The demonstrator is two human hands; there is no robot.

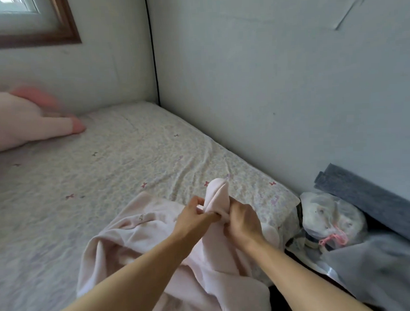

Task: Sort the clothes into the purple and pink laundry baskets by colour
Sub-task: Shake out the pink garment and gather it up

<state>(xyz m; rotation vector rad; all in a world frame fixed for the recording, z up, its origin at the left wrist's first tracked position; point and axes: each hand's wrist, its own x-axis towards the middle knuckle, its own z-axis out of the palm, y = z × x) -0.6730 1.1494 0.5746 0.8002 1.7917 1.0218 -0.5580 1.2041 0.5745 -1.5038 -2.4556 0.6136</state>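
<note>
Now both my left hand [192, 218] and right hand [242, 220] pinch the pale pink garment [142, 238] over the bed [105, 159]; I'd gather the trailing cloth before lifting.

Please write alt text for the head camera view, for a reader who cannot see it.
Both hands, left hand and right hand, pinch a bunched part of a pale pink garment over a bed with a floral sheet. A pink plush toy lies at far left.
</note>
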